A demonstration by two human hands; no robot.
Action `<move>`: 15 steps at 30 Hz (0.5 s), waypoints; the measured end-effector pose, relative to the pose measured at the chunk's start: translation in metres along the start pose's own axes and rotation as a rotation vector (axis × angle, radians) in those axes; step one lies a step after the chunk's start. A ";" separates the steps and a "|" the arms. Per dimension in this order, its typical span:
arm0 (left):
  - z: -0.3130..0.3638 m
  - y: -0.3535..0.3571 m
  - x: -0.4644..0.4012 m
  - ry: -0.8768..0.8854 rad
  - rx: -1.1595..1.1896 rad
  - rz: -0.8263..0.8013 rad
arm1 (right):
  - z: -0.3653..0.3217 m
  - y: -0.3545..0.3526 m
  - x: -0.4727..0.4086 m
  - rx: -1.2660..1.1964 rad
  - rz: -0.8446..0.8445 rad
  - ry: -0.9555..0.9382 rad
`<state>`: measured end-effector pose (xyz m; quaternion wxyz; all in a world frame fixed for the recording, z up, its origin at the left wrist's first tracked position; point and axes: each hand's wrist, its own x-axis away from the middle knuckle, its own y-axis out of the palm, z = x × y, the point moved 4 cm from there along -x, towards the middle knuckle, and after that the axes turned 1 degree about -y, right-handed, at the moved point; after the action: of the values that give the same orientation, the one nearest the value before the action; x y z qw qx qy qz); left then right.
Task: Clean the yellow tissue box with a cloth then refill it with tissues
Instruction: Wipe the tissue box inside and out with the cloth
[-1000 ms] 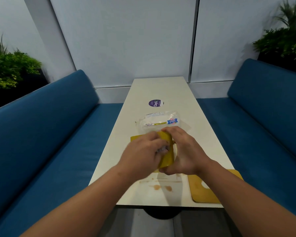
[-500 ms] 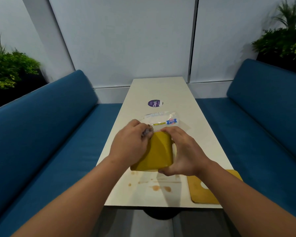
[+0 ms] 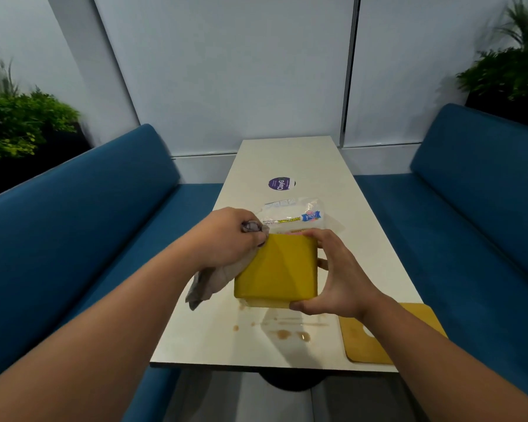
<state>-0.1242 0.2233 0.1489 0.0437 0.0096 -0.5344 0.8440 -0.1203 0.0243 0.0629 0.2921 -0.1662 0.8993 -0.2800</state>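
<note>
Wiping the yellow tissue box at the near middle of the tabletop, tilted up so a broad plain face looks toward the camera. Right hand gripping the box, fingers curled over its far right corner and thumb under the near right edge. Left hand bunching the grey cloth, fingers closed round it and pressing it to the box's far left corner, a loose tail hanging down along the left side.

Lying just beyond the box: a clear pack of tissues, touching or nearly touching its far edge. Resting at the near right tabletop edge, partly under the right forearm: a flat yellow lid with a pale opening, seemingly the box's own.

Probably doing well by keeping the right-hand grip firm so the box is not skidding, dragging the cloth in full strokes along each face, then turning the box to reach the sides now covered by fingers. Also worth watching: brown spill spots on the tabletop just nearer than the box, likely to soil a cleaned face if set down there.
</note>
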 end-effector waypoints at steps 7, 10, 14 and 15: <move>0.040 0.015 -0.006 0.025 -0.188 0.123 | -0.020 0.014 -0.013 0.507 -0.072 0.028; 0.053 0.024 -0.011 0.053 -0.237 0.108 | -0.015 0.029 -0.011 0.509 -0.031 0.101; 0.036 0.010 -0.004 0.060 0.009 0.152 | 0.023 0.028 0.010 0.236 -0.064 0.264; 0.023 0.004 -0.001 0.041 0.073 0.197 | 0.034 0.029 0.017 0.187 -0.088 0.315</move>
<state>-0.1247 0.2006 0.1554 -0.0291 -0.0588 -0.5009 0.8630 -0.1166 0.0251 0.0156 0.1491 -0.1316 0.8959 -0.3973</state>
